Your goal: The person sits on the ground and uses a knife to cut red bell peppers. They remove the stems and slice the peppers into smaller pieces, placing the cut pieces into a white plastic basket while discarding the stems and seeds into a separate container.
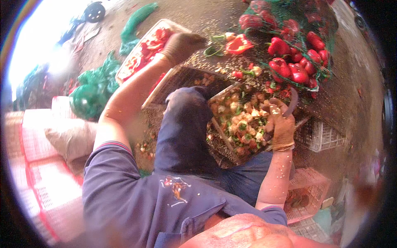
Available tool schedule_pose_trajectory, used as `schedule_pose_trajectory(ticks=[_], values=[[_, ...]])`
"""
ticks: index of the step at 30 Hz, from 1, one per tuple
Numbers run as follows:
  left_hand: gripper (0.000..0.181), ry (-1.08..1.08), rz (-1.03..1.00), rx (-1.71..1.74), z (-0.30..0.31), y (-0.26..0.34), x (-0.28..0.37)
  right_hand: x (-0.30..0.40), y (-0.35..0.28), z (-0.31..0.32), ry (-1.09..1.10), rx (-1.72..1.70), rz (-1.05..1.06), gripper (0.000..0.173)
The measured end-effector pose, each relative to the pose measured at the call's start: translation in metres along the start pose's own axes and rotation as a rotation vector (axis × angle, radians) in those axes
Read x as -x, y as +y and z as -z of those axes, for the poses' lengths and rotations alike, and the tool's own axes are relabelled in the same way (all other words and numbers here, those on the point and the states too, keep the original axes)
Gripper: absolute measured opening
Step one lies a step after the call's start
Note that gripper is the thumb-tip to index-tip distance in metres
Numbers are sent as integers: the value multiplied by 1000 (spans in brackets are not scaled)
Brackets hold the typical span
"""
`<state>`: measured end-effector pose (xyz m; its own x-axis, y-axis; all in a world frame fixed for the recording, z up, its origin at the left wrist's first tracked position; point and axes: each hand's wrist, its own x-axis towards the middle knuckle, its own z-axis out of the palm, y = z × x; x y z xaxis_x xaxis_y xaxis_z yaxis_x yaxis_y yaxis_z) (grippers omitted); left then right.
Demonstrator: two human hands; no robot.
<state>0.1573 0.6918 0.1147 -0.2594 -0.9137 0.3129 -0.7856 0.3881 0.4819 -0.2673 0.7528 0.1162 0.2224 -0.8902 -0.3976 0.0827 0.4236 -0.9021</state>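
My left hand (183, 47), in a soiled work glove, is over the right rim of a pale crate (120, 72) heaped with cut red pepper pieces (145, 51). Its fingers are blurred and turned away, so whether they hold anything is unclear. A dark curved knife (292, 102) sticks up from my right hand (281, 128), which is gloved too and dotted with seeds. That hand is at the right side of a crate full of pepper cores and stems (242, 121). Beyond it, whole red peppers (299, 73) spill from a green mesh sack (288, 18).
An opened red pepper (239, 45) lies on the seed-strewn floor beside green leaves (215, 45). Green netting (93, 90) is heaped at left, above pink-white crates (46, 161). A white crate (322, 136) and a pink crate (310, 192) stand at right.
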Motion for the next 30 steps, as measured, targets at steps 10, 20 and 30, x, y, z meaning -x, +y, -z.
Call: schedule_pose_trajectory(ticks=[10, 20, 30], values=[[35, -261, 40, -615, -123, 24, -113, -13, 6, -5, 55, 110, 58, 26], [27, 501, 482, 245, 92, 1, 66, 0, 13, 12, 22, 203, 104, 29], [48, 40, 1036, -366, 103, -114, 249, -19, 45, -3, 15, 150, 70, 26]])
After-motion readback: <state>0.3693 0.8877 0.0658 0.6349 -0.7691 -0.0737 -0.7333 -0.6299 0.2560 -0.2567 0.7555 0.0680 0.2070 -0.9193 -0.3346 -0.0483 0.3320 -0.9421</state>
